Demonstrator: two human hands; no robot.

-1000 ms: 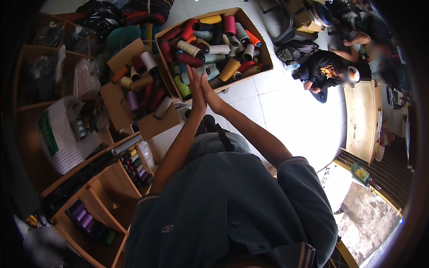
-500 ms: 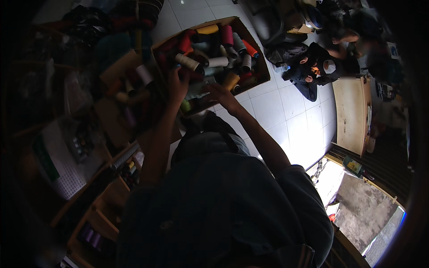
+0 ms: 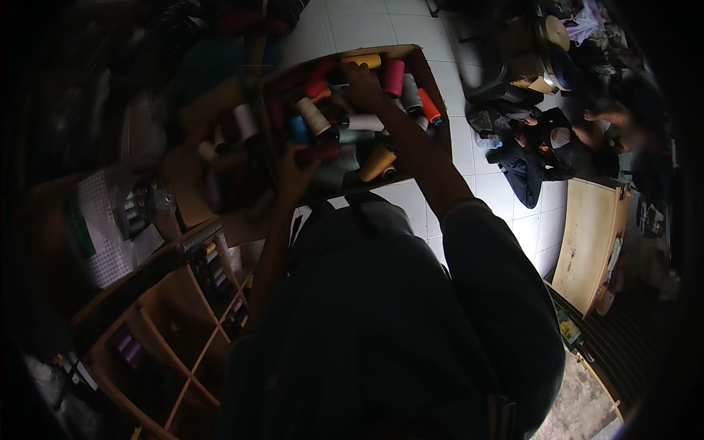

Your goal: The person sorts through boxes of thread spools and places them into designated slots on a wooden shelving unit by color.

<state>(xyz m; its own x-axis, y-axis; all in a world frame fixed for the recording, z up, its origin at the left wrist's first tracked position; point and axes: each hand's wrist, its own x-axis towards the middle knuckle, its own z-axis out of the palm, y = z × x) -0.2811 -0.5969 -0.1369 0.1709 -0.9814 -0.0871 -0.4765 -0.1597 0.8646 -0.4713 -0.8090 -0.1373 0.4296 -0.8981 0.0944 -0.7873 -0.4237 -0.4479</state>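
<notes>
An open cardboard box (image 3: 433,81) on the white tiled floor is full of thread cones in red, cream, grey, orange and yellow. My left hand (image 3: 292,180) is at the box's near side, its fingers curled around a dark red cone (image 3: 321,152). My right hand (image 3: 364,86) reaches deep into the box near the far wall, resting on the cones beside a red cone (image 3: 393,76). Its fingers are buried among the cones, so what it grips is hidden. A cream cone (image 3: 312,116) lies between the two hands.
A second cardboard box (image 3: 192,198) with more cones stands to the left, in shadow. A wooden shelf unit (image 3: 165,323) with small spools in its compartments is at lower left. At right a person (image 3: 546,150) sits on the floor beside a wooden board (image 3: 587,235).
My hands have parted: the right one has gone deeper toward the box's far wall, and the left has dropped back to the near side. The picture has grown darker.
</notes>
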